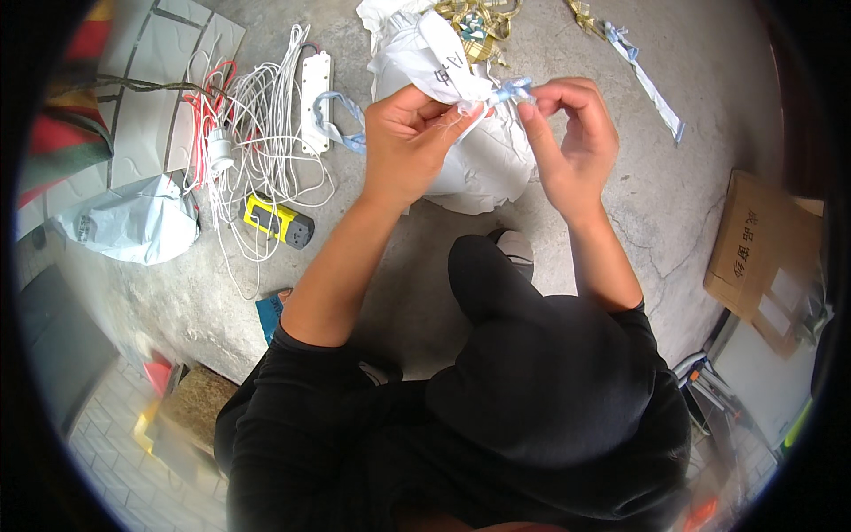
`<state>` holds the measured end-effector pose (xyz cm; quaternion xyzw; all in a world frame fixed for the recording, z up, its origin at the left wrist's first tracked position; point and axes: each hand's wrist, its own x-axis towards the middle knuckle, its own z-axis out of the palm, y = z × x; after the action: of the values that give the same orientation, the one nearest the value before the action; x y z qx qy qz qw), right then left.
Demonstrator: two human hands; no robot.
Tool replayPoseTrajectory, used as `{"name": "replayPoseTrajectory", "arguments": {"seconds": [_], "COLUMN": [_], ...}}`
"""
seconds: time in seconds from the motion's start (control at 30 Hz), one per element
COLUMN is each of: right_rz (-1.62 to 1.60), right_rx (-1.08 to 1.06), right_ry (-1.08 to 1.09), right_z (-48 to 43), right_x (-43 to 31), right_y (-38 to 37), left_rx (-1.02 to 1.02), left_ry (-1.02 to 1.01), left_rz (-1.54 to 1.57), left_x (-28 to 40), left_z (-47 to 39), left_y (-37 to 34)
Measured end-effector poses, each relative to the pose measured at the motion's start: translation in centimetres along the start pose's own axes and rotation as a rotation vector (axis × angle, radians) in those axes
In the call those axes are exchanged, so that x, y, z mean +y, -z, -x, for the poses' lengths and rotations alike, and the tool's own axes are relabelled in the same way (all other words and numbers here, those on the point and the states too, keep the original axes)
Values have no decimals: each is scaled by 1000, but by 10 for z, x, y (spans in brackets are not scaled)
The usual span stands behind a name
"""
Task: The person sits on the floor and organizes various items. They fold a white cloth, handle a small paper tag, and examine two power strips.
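Observation:
My left hand (415,139) pinches the gathered neck of a white bag (479,166), with loose threads hanging at the fingertips. My right hand (572,139) holds a knotted light-blue patterned cloth strip (512,91) between thumb and fingers, just right of the bag's neck. Handwriting shows on the bag's upper part. Most of the bag rests on the concrete floor beyond my hands. Left of my left hand lies a loop of light-blue cloth (342,136), partly over a white power strip (315,100). Yellow plaid cloth (485,50) lies behind the bag.
Tangled white cable (266,126) and a yellow-and-black device (278,221) lie at the left, near a pale plastic bag (139,223). A long cloth strip (651,90) is on the floor at the upper right. A cardboard box (758,246) stands at the right.

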<state>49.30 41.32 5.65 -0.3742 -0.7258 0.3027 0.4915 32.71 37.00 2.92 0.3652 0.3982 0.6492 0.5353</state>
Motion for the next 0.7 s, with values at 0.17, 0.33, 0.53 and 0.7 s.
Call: {"name": "replayPoseTrajectory", "arguments": {"seconds": [0.17,0.33,0.53,0.7], "right_rz": [-58,-231,-278,-335], "right_rx": [-62,-162,-169,-151], "right_ry": [-126,-364,-383,-428], "right_z": [1,1,3,0], "right_x": [-6,-3,5,11], "right_y": [-3,-5,-3,-2], "left_rx": [4,-62,-186,-33], "left_ry": [27,-79,11,233], "left_rz": [-57,-247,-101,54], "left_x": [-3,-5,1,1], "left_z": [4,3,3,-2], "left_y": [-4,2,5,5]}}
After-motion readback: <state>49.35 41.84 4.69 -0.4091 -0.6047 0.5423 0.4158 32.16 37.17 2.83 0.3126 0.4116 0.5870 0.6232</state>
